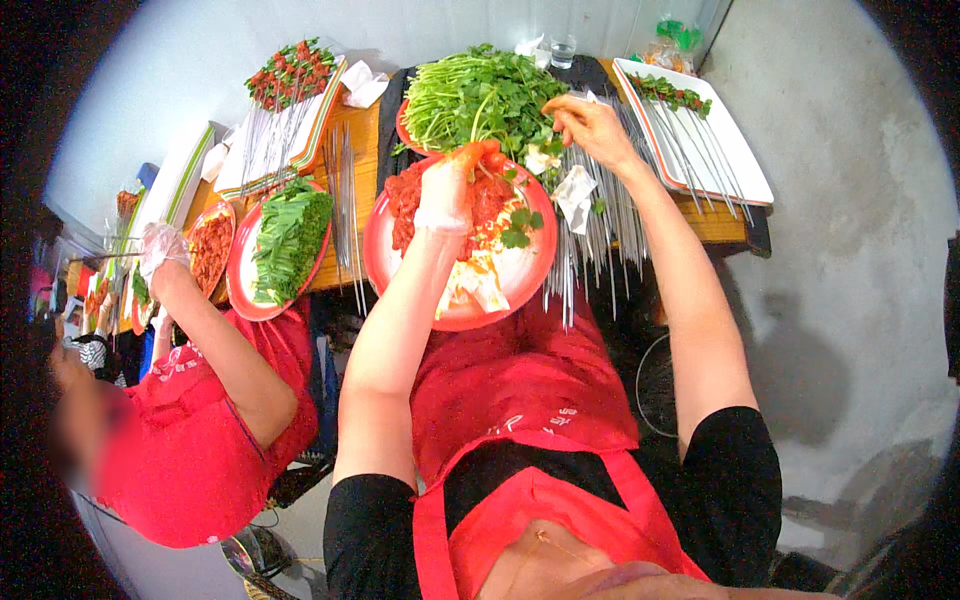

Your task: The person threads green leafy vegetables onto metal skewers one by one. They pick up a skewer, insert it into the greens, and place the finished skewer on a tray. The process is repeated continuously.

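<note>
Over a red-rimmed plate [534,259] of raw red meat pieces [405,202], my left hand [454,187] has its fingers curled around a few thin cilantro stems; it wears a clear plastic glove. My right hand [589,127], fingertips stained orange, is raised at the right edge of the cilantro heap [487,97], its fingers bent; nothing can be made out in them. Cilantro leaves [523,227] lie on the plate's right side beside white scraps. Many metal skewers [611,225] lie to the right of the plate, with a crumpled tissue [576,196] on them.
A white tray [739,165] at right holds several filled skewers. On the left stand another tray [247,161] of filled skewers, a plate of cut greens [289,247] and loose skewers [345,202]. A gloved co-worker [202,435] works at far left. A glass [562,52] stands at the back.
</note>
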Tool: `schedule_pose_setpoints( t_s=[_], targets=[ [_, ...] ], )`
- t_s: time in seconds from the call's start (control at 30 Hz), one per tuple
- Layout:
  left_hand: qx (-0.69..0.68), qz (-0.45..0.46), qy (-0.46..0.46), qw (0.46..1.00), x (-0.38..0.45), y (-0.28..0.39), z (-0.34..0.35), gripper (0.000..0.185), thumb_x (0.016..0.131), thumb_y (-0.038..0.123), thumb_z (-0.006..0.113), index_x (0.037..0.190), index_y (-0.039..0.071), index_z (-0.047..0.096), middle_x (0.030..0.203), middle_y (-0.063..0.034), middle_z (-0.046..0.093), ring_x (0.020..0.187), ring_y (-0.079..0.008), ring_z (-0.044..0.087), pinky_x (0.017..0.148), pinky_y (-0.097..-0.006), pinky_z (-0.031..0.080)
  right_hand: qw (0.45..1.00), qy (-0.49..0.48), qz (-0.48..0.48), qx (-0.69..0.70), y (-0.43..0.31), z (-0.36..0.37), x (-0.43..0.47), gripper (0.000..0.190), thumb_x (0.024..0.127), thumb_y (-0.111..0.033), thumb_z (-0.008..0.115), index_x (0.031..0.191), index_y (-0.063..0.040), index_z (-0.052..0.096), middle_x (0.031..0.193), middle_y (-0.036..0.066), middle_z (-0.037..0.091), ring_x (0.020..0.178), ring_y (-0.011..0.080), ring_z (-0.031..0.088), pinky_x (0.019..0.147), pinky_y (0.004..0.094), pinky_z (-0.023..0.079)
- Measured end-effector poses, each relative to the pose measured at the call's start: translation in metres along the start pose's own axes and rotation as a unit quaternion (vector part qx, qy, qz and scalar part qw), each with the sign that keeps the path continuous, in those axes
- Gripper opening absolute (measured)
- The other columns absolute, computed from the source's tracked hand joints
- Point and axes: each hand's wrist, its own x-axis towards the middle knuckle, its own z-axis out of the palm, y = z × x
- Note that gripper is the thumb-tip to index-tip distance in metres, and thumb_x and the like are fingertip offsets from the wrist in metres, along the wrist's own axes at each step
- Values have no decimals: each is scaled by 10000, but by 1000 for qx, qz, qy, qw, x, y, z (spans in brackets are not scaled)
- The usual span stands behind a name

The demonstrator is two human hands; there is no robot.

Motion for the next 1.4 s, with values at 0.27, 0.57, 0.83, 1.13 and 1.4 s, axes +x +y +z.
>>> schedule_pose_setpoints(
  t_s=[0.27,0.57,0.83,1.13,1.4],
  targets=[
    [32,-12,18,999,1,2,14,175,794,78,607,904,-52,645,820,-139,643,704,-210,616,576,-314,510,955,-43,-168,-241,-14,2,-28,186,823,-123,561,988,-75,632,832,116,603,749,289,611,629,378,497],
    [54,-18,5,998,10,-10,15,173,790,91,618,895,-41,654,813,-124,645,661,-201,602,580,-303,497,894,-102,-280,-335,-66,4,-42,289,833,-112,476,1112,-55,523,871,115,574,777,312,621,658,397,521],
    [212,12,-75,974,-29,1,42,176,826,120,609,904,-27,664,753,-95,634,613,-150,574,544,-265,452,895,-141,-154,-395,-94,12,-39,448,812,-48,495,1255,-62,438,872,157,613,797,333,621,665,403,508],
    [259,32,-7,965,-43,18,19,164,834,123,592,845,-15,679,646,-50,612,544,-113,538,496,-244,422,810,-273,-153,-495,-291,-71,-102,356,752,-87,606,1102,-48,557,850,109,594,721,305,592,586,383,466],
    [244,14,-80,966,-42,8,26,208,852,158,583,867,-27,677,667,-49,614,552,-105,532,502,-225,408,817,-130,-214,-519,-352,-77,-123,213,753,-128,635,950,-47,644,709,98,586,564,240,578,483,323,438]
  ],
)
